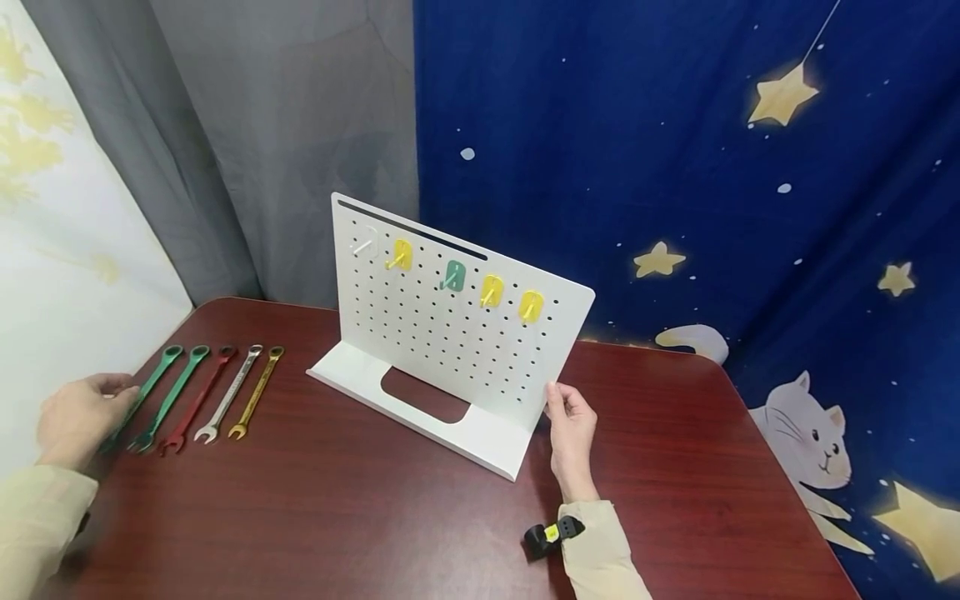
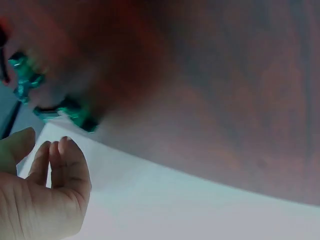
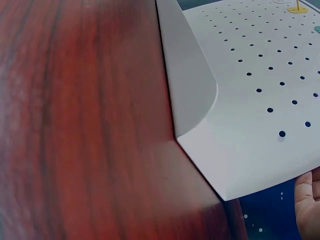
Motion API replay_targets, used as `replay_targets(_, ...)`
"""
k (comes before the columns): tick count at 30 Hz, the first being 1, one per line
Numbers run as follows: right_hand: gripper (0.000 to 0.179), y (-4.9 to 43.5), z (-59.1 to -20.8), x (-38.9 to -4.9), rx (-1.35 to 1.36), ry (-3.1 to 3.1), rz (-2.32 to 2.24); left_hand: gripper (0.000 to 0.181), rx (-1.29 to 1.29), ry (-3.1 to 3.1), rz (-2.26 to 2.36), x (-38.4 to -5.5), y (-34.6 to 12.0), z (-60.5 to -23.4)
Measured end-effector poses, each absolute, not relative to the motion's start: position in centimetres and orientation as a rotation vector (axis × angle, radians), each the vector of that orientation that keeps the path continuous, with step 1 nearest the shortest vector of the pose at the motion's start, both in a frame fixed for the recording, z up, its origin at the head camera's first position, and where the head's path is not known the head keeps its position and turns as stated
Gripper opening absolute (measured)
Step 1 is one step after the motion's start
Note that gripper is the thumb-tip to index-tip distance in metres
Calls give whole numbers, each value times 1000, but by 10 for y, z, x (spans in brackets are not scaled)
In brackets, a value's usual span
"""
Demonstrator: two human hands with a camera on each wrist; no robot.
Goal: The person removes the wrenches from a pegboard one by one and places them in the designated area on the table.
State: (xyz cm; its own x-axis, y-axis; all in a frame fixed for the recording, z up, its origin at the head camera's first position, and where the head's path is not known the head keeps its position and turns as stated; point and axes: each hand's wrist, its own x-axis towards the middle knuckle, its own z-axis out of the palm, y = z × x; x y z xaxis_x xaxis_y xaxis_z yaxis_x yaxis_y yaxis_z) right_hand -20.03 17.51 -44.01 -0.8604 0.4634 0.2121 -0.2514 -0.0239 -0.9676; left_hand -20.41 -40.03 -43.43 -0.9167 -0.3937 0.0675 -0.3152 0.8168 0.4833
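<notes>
A white pegboard (image 1: 442, 333) stands upright on its foot, with a row of white, yellow and green hooks (image 1: 453, 276) near its top. My right hand (image 1: 573, 429) pinches the board's right side edge; the right wrist view shows only part of that hand (image 3: 308, 205). Combination wrenches lie side by side at the left: two green, a red wrench (image 1: 198, 400), a silver wrench (image 1: 230, 395) and a gold wrench (image 1: 257, 392). My left hand (image 1: 84, 417) is beside the outermost green wrench (image 1: 153, 382). In the left wrist view, its loosely bent fingers (image 2: 72, 160) appear apart from the wrench.
The dark red-brown table (image 1: 360, 517) ends close to my left hand. Behind it hang a grey curtain (image 1: 300, 125) and a blue star-patterned curtain (image 1: 600, 167). A black strap device (image 1: 551, 535) sits at my right wrist.
</notes>
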Motion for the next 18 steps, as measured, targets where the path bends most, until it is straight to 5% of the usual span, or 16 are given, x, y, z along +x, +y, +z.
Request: replay_targets(18, 28, 205, -421, -210, -162, -1928, 1999, 38, -19, -2696, -710, -237, -314, -384)
